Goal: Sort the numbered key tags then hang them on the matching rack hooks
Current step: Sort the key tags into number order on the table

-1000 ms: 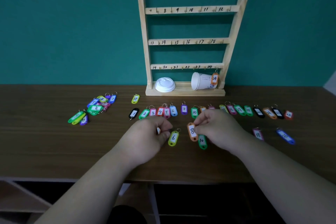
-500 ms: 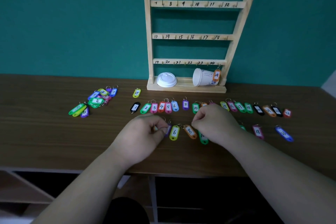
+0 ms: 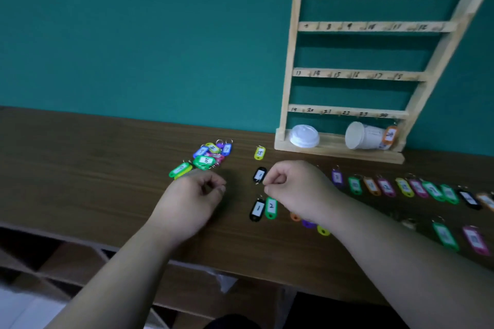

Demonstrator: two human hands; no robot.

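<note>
My right hand (image 3: 296, 189) is curled over the table and pinches the ring of the green tag 2 (image 3: 271, 207), which lies beside a black tag 1 (image 3: 257, 210). A second black tag (image 3: 259, 175) lies just left of its knuckles. Left of these, my left hand (image 3: 192, 197) hovers with fingers curled against the thumb and nothing visible in them. A row of coloured tags (image 3: 405, 187) runs off to the right. The wooden rack (image 3: 290, 61) stands against the wall, with an orange tag 24 (image 3: 390, 135) on its lowest row.
A loose pile of tags (image 3: 211, 155) and a lone yellow tag (image 3: 259, 153) lie beyond my left hand. A white lid (image 3: 304, 136) and a tipped paper cup (image 3: 361, 136) sit on the rack's base. More tags (image 3: 445, 235) lie near my right forearm.
My view has swung left. Both hands moved left from the 6 and 8 tags; the right now pinches green tag 2 beside a black tag 1.
</note>
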